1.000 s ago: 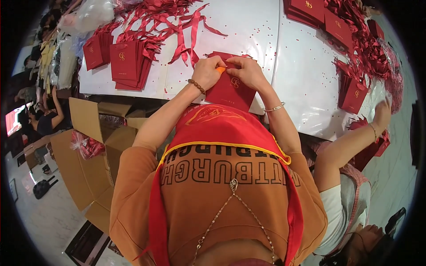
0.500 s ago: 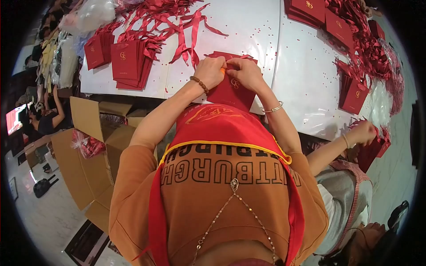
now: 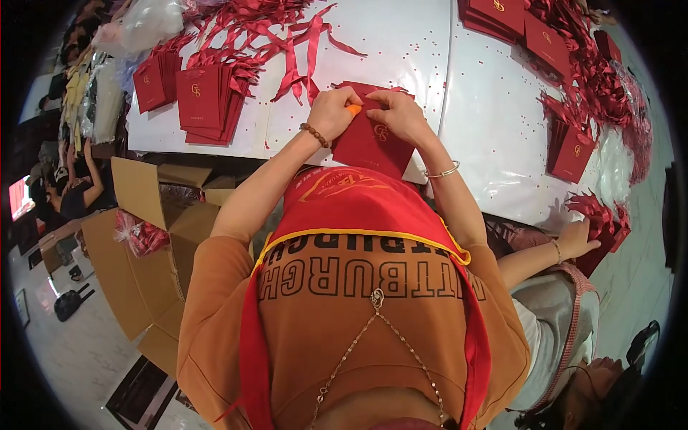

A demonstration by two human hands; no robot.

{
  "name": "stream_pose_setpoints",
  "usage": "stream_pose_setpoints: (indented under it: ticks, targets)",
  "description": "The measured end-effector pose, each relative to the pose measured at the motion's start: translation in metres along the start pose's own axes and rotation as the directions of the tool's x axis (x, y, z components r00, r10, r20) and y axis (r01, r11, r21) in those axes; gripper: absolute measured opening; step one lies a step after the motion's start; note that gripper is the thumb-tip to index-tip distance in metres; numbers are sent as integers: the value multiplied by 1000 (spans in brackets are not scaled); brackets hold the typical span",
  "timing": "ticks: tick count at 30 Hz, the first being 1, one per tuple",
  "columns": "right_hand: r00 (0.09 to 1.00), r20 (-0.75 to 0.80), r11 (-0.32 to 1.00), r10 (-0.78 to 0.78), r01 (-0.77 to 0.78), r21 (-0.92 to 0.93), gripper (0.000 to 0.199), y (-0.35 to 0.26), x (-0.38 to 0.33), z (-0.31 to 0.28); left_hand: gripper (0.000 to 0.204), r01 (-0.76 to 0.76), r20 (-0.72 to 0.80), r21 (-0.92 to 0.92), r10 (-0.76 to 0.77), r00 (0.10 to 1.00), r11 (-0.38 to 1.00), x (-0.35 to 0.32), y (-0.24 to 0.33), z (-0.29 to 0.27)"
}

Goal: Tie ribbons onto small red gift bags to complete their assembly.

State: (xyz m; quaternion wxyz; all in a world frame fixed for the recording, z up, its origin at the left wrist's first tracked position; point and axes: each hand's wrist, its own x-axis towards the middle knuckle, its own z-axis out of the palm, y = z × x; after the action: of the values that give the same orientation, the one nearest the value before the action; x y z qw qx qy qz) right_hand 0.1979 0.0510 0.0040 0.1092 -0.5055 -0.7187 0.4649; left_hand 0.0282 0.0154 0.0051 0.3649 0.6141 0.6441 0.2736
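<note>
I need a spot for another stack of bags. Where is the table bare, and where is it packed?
Bare: the white table between the loose red ribbons and the top-right bag stack, and right of the right hand toward the small bag. Crowded: top-left stacks, right-edge ribbon heap.

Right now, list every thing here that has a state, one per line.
red paper bag: flat, lying on the table edge, held at its top by both hands
left hand: pinching the bag top, an orange tip at the fingers
right hand: pressing the bag top
cardboard box: flaps open
loose ribbons: untied, scattered
</note>
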Motion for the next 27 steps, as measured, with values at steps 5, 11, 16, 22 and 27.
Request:
stream_pose_setpoints:
  ticks: [5,11,16,22,27]
  targets:
    - [1000,25,1000,17,-17,13,38,1,1,0,12,-44,29,59,42,999,997,4,0,-1]
    - [999,35,988,-13,8,156,39,15,4,4,10,28,93,-5,-27,995,1000,7,-4,-3]
    - [996,81,991,35,-45,122,39,11,6,1,9,-14,59,-4,14,998,1000,7,-5,-1]
    - [998,65,996,14,-20,91,37,7,4,4,10,-9,152,-11,11,988,1000,10,3,-1]
    - [999,27,999,47,-48,5,34,-3,-1,1,10,-46,118,97,35,992,994,8,9,-2]
